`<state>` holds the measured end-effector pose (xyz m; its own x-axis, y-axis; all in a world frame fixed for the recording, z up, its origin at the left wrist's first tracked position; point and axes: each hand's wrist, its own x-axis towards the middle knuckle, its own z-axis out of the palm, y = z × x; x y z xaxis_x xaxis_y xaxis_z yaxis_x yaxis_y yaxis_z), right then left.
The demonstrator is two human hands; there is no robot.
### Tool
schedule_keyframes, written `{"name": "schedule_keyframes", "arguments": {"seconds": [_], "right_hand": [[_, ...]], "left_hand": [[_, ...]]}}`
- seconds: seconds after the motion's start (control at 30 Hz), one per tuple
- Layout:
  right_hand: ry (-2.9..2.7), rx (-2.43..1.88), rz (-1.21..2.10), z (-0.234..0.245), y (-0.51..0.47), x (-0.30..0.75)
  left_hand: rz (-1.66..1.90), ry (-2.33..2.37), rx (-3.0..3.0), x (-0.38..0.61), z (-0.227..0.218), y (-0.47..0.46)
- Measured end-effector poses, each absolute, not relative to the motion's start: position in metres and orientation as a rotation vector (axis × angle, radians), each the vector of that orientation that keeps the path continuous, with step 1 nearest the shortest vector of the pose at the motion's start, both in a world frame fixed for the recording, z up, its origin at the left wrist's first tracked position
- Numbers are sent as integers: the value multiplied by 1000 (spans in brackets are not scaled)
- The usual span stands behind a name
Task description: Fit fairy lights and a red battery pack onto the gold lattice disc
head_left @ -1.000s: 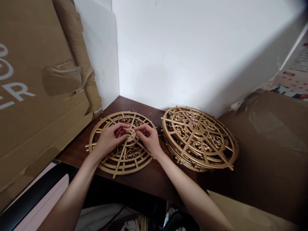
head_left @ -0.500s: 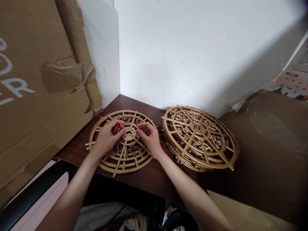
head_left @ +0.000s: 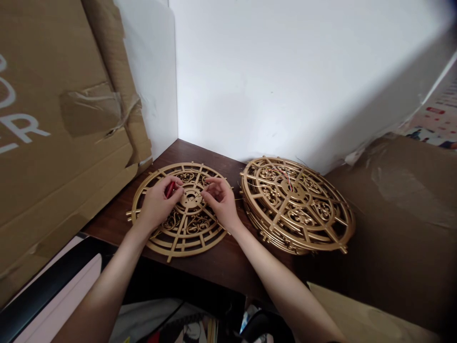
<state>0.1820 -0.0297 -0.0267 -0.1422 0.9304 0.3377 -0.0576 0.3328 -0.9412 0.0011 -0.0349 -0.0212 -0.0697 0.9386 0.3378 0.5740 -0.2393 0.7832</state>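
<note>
The gold openwork disc [head_left: 177,237] lies flat on the counter [head_left: 221,267], its hub [head_left: 193,203] between the two hands: just right of the left hand [head_left: 159,201], just left of the right hand [head_left: 222,201], neither clearly nearer. The left curls closed around a small red object [head_left: 170,190]; the right's thumb and forefinger stand close, though I can't tell whether they pinch anything

Cardboard boxes [head_left: 67,176] around gold grilles [head_left: 194,202] suggest a makeshift workshop.
</note>
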Motion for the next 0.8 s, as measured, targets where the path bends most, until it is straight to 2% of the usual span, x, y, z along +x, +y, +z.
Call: {"name": "schedule_keyframes", "arguments": {"seconds": [0.43, 0.8], "right_hand": [[-1329, -762, 1214, -28, -31, 182], [-1368, -752, 1184, -29, -30, 182]], "left_hand": [[1234, 1583, 1786, 1, -22, -33], [1232, 1584, 1783, 1, -22, -34]]}}
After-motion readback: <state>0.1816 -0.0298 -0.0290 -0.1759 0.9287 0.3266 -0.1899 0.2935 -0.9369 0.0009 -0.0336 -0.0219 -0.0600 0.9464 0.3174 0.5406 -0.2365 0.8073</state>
